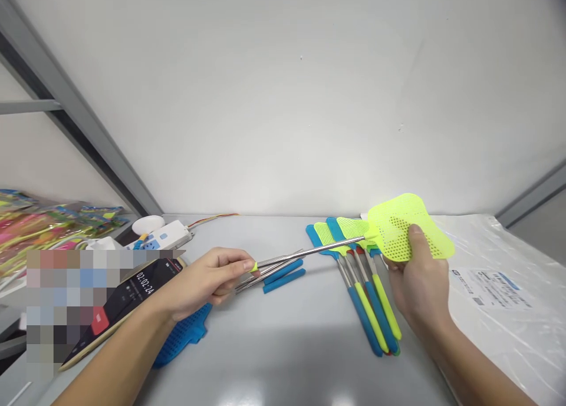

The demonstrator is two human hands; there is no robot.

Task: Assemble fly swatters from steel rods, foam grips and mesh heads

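Observation:
A yellow-green fly swatter (pixel 401 232) stretches between both hands, its telescopic metal rod extended across the table. My right hand (pixel 420 282) grips its perforated head, thumb on top. At the other end, my left hand (pixel 216 276) is closed around the handle, of which only a yellow tip shows. Beneath the rod lie loose metal rods (pixel 254 280) and two blue handle sleeves (pixel 283 280). Left of my right hand is a stack of blue and yellow-green fly swatters (pixel 360 300), handles toward me. A blue swatter head (pixel 183 335) lies partly hidden under my left forearm.
A phone (pixel 128 300) showing a timer lies at the left, partly blurred out. Behind it are a white power strip (pixel 170 235) and colourful packaged items (pixel 48 223). Clear plastic packaging (pixel 508 323) covers the right side. A pale wall (pixel 300 99) borders the table's back.

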